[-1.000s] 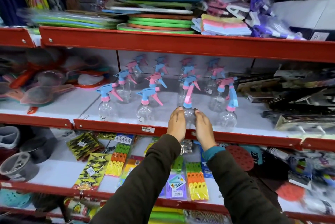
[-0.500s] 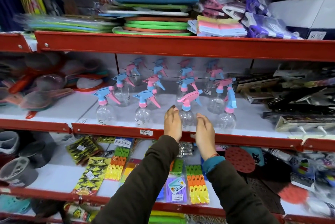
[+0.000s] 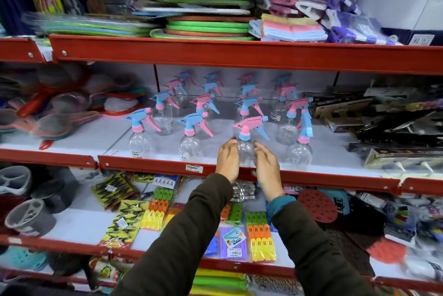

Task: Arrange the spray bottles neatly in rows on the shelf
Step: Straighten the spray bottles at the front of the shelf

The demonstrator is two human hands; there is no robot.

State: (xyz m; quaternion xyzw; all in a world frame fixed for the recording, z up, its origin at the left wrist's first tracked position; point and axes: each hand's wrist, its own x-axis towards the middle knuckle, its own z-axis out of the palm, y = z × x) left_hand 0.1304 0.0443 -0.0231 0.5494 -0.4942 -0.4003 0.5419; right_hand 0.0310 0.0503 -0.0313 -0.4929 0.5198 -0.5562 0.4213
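Observation:
Clear spray bottles with blue and pink trigger heads stand in rows on the white middle shelf (image 3: 148, 164). The front row has a bottle at the left (image 3: 140, 143), one beside it (image 3: 191, 148), the pink-headed bottle (image 3: 246, 151) and one at the right (image 3: 300, 154) whose head points toward me. My left hand (image 3: 227, 160) and my right hand (image 3: 266, 167) lie flat against the two sides of the pink-headed bottle, which stands upright at the shelf's front edge. Its nozzle points left like its neighbours.
Dark boxed goods (image 3: 388, 132) crowd the shelf right of the bottles, and strainers (image 3: 60, 113) lie to the left. Stacked mats (image 3: 206, 22) fill the shelf above. Packs of clothes pegs (image 3: 260, 235) lie on the shelf below my arms.
The pink trigger head turned from facing me to pointing left. My right hand drew back from the bottle half a second ago and is against its side again.

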